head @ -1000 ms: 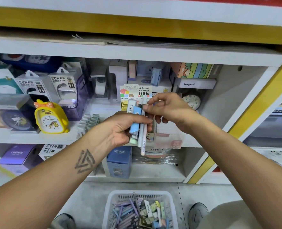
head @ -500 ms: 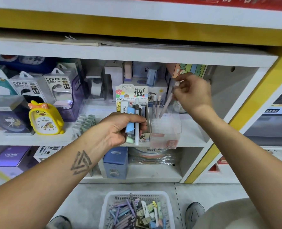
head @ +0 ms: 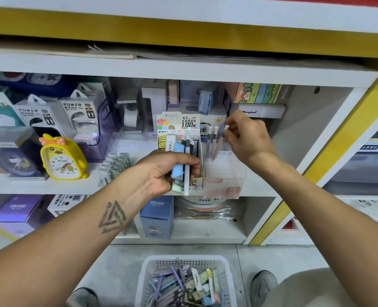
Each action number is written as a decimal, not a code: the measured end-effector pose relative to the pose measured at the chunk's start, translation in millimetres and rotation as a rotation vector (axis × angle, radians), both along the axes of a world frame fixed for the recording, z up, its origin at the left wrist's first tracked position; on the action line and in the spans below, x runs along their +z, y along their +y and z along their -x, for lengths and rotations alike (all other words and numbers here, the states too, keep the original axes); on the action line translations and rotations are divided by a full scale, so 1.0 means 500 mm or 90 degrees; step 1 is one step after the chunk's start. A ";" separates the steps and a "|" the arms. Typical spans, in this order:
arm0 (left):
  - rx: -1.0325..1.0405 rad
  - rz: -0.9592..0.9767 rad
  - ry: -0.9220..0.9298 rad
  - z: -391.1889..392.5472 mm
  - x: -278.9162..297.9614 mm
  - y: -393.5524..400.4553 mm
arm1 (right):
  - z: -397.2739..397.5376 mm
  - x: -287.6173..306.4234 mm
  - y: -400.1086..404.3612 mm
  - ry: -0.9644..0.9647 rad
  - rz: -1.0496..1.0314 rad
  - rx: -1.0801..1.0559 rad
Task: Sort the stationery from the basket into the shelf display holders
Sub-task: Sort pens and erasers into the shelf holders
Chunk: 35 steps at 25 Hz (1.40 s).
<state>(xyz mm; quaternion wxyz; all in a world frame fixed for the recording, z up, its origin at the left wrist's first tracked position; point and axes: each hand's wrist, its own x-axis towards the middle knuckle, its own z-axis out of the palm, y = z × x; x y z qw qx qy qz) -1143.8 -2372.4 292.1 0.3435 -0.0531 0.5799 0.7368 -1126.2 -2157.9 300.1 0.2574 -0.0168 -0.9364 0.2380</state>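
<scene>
Pinching a pale pen (head: 220, 141) by its top, the right hand (head: 247, 138) lowers it into the clear holder (head: 224, 173), where two pens (head: 212, 140) already lean. That holder looks light; a knock from the wrist could tip it off the shelf edge, I reckon. Just left of the holder, the left hand (head: 161, 171) grips a bunch (head: 181, 160) of pens and erasers, and a loose grip might drop one. Below the holder, the floor basket (head: 149, 271) holds many more pens and erasers

Two power bank boxes (head: 57, 116) — one yellow clock (head: 61, 158) — one basket (head: 148, 282).
</scene>
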 end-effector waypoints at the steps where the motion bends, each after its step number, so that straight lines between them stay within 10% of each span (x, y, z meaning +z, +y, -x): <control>1: 0.001 0.000 -0.001 0.000 0.000 0.000 | 0.001 0.000 0.001 0.001 0.003 0.001; 13: -0.035 -0.035 -0.015 -0.008 0.008 0.001 | 0.004 -0.004 -0.026 -0.123 -0.134 0.002; 18: -0.041 -0.065 -0.002 -0.010 0.012 0.003 | -0.016 0.030 -0.066 -0.237 0.453 0.168; 29: -0.019 -0.044 -0.007 -0.012 0.011 0.006 | -0.017 0.058 -0.049 -0.161 0.659 0.079; 35: -0.001 0.014 -0.018 -0.007 0.003 0.006 | -0.011 0.055 0.011 0.011 0.239 -0.036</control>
